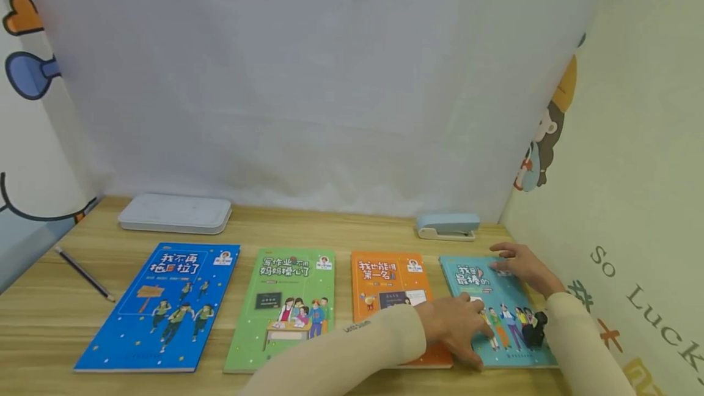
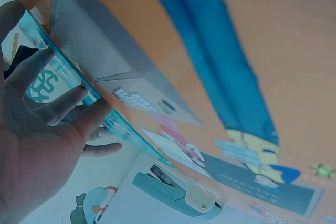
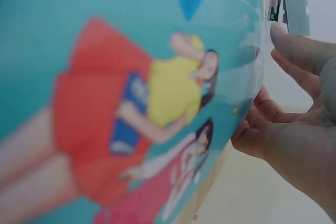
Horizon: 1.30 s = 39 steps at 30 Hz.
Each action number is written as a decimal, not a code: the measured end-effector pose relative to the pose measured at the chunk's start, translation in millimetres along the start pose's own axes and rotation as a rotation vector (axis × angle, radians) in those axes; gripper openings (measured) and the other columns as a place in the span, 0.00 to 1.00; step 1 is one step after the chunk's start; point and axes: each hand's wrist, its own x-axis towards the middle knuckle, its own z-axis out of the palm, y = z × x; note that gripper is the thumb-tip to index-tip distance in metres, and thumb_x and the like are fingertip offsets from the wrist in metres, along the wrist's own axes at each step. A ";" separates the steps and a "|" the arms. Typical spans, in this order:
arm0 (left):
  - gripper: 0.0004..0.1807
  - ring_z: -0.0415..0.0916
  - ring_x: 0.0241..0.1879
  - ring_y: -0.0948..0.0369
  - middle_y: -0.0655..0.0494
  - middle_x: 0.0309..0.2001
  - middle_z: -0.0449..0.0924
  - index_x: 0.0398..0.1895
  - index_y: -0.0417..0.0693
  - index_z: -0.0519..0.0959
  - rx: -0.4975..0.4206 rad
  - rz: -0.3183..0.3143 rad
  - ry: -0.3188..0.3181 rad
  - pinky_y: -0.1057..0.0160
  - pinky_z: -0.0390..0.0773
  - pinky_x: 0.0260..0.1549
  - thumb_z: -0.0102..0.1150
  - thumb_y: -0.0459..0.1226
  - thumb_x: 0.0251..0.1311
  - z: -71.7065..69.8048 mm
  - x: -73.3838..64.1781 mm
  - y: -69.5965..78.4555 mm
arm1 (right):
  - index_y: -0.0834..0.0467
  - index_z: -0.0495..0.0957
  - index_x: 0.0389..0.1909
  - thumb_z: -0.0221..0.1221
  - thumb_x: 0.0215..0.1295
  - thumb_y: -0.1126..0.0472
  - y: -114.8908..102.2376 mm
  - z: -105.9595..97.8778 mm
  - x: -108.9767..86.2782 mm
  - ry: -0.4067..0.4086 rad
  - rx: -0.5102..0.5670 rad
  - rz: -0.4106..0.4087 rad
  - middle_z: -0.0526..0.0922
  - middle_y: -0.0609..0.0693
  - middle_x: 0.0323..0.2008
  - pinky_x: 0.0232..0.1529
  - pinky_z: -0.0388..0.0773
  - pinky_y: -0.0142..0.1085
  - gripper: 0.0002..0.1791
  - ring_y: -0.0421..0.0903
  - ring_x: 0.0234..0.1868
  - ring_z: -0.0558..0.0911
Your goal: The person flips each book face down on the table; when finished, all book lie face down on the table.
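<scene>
First: Which way does the teal book (image 1: 511, 298) point?

Second: Its title end points away from the person, and its long axis runs from the near side to the far side, slanting a little leftward at the top in the head view. It lies flat, cover up, at the right end of a row of four.

First: And the hands?

Second: The left hand (image 1: 453, 326) is spread, gripping nothing, its fingers on the book's left edge, beside the orange book (image 1: 387, 286). The right hand (image 1: 525, 264) is loosely bent and ungripped, fingertips touching the upper right part.

First: What are they lying on?

Second: A wood-grained table (image 1: 330, 228). The green book (image 1: 291, 286) and blue book (image 1: 165, 307) continue the row leftward, then a pencil (image 1: 85, 274). Behind stand a pale case (image 1: 175, 214) and a light-blue stapler (image 1: 448, 227).

First: And the room?

Second: A whitish cloth (image 1: 302, 78) hangs at the back; the pale green wall (image 1: 632, 157) on the right carries a cartoon girl (image 1: 544, 133) and lettering.
</scene>
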 end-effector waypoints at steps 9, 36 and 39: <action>0.32 0.66 0.59 0.66 0.67 0.65 0.67 0.67 0.79 0.71 -0.033 -0.006 -0.006 0.67 0.73 0.59 0.58 0.66 0.58 -0.3 -0.5 1.7 | 0.77 0.61 0.66 0.57 0.69 0.67 -5.6 0.1 -1.3 0.000 0.026 0.047 0.67 0.81 0.60 0.48 0.81 0.50 0.29 0.66 0.53 0.76; 0.32 0.65 0.62 0.66 0.68 0.66 0.67 0.68 0.80 0.70 -0.051 -0.030 -0.015 0.68 0.71 0.62 0.59 0.66 0.58 -2.2 -2.1 4.3 | 0.72 0.60 0.66 0.58 0.68 0.69 -7.4 -25.0 -9.4 -0.154 0.071 0.033 0.80 0.66 0.47 0.36 0.86 0.45 0.29 0.48 0.38 0.83; 0.32 0.65 0.63 0.66 0.68 0.67 0.66 0.68 0.81 0.70 -0.048 -0.039 -0.020 0.67 0.70 0.63 0.59 0.66 0.58 -2.3 -2.1 4.7 | 0.72 0.60 0.66 0.58 0.67 0.69 -11.8 -27.4 -10.8 -0.152 0.067 0.030 0.80 0.65 0.46 0.36 0.86 0.45 0.29 0.48 0.37 0.83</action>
